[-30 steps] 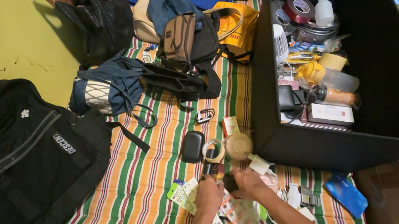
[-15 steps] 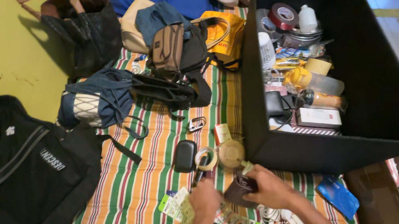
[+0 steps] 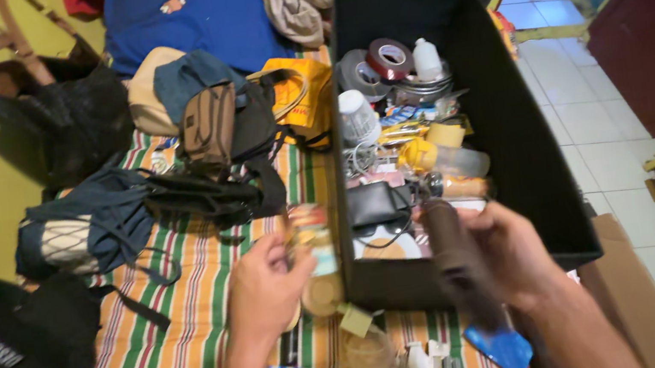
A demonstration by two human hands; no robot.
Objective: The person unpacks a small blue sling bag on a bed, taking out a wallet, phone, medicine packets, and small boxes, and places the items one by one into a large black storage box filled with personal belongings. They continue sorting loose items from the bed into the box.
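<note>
Here, left of the big black fabric box (image 3: 546,169), the left hand (image 3: 264,293) curls shut around a small clear jar with a printed label (image 3: 315,246). It looks hard, smooth and light, best held round its middle. At the box's front wall, the right hand (image 3: 511,252) grips a long dark brown pouch (image 3: 459,264), soft and bendy.

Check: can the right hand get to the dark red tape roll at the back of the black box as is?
Probably not as is. The right hand is full, gripping a dark brown cylinder, and the tape roll lies at the far end of the black box, behind bottles and clutter.
</note>
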